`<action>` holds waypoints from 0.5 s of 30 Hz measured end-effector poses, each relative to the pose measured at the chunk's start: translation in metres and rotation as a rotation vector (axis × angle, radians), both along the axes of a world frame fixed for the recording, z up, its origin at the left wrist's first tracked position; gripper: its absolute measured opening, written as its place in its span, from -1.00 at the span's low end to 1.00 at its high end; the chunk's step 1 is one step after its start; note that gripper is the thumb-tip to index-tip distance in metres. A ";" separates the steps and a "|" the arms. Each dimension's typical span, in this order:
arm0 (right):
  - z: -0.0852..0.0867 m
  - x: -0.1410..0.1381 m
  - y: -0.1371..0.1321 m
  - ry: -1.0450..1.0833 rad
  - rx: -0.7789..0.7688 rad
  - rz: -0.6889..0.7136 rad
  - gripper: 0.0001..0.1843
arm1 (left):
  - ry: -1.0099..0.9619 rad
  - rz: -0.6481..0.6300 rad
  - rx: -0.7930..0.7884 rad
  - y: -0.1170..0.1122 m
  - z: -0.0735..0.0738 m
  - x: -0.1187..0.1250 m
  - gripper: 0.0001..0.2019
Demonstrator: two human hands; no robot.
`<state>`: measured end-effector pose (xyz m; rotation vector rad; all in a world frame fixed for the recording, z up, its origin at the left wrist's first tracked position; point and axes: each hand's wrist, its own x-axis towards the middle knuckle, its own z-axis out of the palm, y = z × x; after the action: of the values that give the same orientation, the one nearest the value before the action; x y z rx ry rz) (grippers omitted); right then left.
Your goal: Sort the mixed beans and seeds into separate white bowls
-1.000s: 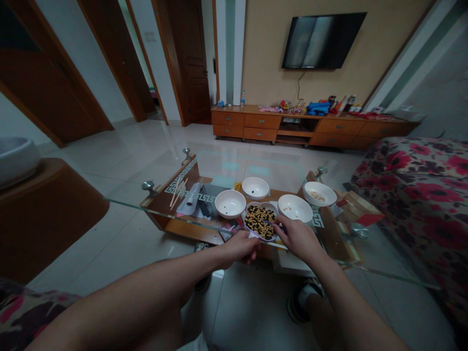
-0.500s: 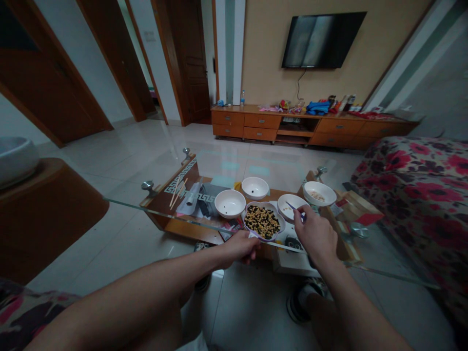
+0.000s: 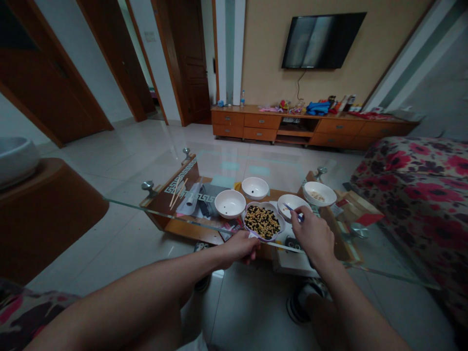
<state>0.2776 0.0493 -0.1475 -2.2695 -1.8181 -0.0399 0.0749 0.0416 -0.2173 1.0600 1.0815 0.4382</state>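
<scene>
The right hand [image 3: 313, 237] is closed, its fingertips pinching a slim blue tool [image 3: 293, 212]; the tool is too thin to tell its exact kind. Its long axis slants up and to the left from the fingertips, and its far end points down into a white bowl [image 3: 289, 203] just ahead of the hand. That bowl holds a few yellow beans.

The left hand [image 3: 239, 248] is curled shut at the near edge of a lobed white dish [image 3: 280, 222] and appears to grip it. The dish lies between the two hands, heaped with yellow soybeans [image 3: 268, 229] and black beans.

Beyond the left hand are two more white bowls [image 3: 229, 203] [image 3: 255, 187], each with only a dark speck or two inside. Past the right hand, a fourth white bowl [image 3: 319, 193] holds pale beans. All of them stand on a glass-topped bench [image 3: 175, 218], with a pair of wooden chopsticks [image 3: 178, 192] well to the left of the left hand.
</scene>
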 end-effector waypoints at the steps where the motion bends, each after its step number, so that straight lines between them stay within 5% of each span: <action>1: -0.001 0.000 0.000 0.005 -0.003 0.026 -0.64 | -0.004 0.001 0.002 0.000 0.000 0.000 -0.89; 15: -0.018 -0.004 0.001 0.084 -0.144 0.508 -0.73 | 0.000 0.008 0.016 0.001 0.000 0.001 -0.91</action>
<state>0.2736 0.0503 -0.1651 -1.7893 -2.3529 0.2754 0.0762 0.0422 -0.2172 1.0698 1.0844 0.4540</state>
